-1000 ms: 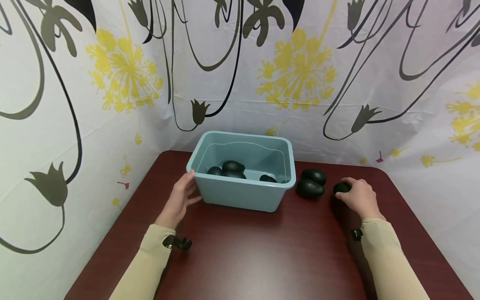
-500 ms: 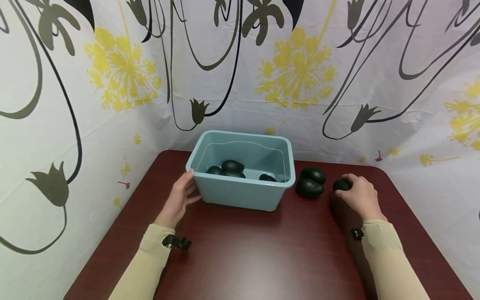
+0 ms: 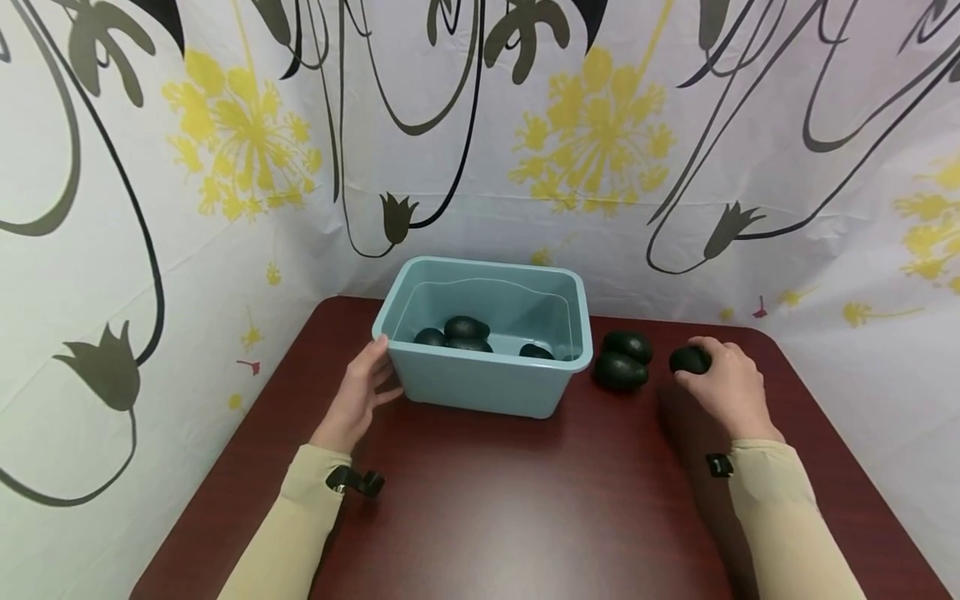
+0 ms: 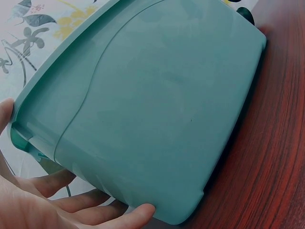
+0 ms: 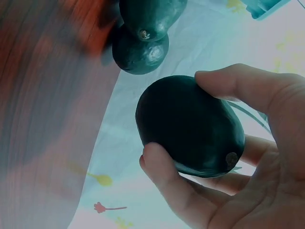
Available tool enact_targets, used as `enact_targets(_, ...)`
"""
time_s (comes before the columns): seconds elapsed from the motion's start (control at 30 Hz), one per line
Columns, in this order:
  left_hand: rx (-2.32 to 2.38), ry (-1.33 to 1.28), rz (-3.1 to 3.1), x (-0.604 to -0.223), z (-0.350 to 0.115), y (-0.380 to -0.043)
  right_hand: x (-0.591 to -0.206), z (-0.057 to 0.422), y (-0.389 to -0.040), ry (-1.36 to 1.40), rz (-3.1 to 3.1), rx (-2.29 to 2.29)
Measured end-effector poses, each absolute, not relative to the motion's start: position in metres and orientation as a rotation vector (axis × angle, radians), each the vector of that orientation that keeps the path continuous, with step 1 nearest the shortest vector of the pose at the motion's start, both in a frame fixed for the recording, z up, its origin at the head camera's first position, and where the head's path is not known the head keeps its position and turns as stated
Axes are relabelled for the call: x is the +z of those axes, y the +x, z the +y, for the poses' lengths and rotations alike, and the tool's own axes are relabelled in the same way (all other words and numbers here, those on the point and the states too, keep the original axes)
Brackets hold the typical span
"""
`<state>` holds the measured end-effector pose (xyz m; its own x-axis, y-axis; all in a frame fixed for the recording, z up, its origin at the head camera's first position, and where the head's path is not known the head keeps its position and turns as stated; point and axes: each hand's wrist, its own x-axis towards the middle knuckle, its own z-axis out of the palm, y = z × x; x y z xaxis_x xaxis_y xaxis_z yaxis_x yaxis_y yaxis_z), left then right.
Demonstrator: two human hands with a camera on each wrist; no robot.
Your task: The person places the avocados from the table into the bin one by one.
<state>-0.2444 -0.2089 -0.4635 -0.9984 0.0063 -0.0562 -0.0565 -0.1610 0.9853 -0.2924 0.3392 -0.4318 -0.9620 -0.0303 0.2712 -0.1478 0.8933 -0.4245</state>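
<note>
My right hand (image 3: 723, 385) grips a dark green avocado (image 5: 190, 129) between thumb and fingers, at the right of the table. The stem end of this fruit shows in the right wrist view. My left hand (image 3: 358, 390) is at the near left corner of a light blue plastic bin (image 3: 480, 385). Its thumb is on the rim, and the other fingers are spread and fairly straight against the bin's side. Inside the bin lie several avocados (image 3: 465, 327), partly hidden by the front wall. Two more avocados (image 3: 621, 372) lie touching each other between the bin and my right hand.
The dark red wooden table (image 3: 495, 500) has rounded far corners. A white cloth (image 3: 442, 200) with yellow and grey flower prints hangs behind the table and along its sides, close to the bin's back. A black strap (image 3: 354, 482) is on my left wrist.
My right hand has raised the avocado slightly and shifted it a little to the right. The left hand stays at the bin's corner, and the bin keeps its place.
</note>
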Motion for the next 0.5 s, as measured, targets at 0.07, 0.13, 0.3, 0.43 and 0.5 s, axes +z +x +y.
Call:
enact_targets(0.07, 2.364, -0.058, 2.004, -0.4637, -0.2092, -0.2451, -0.4298, 0.3385, -0.2921, 0.14, -2.793, 0.66)
enact_targets(0.13, 2.367, -0.06, 2.002, -0.464, -0.2094, -0.2457, -0.4285, 0.3376, -0.2919, 0.144, -2.79, 0.66)
enact_targets(0.3, 2.372, -0.067, 2.0, -0.465, -0.2096, -0.2466, -0.4278, 0.335, -0.29, 0.148, -2.802, 0.666)
enact_targets(0.43, 2.377, -0.077, 1.995, -0.465, -0.209, -0.2466, -0.4285, 0.3328, -0.289, 0.154, -2.797, 0.665)
enact_targets(0.5, 2.376, -0.084, 1.994, -0.4649, -0.2088, -0.2464, -0.4285, 0.3315, -0.2887, 0.158, -2.796, 0.667)
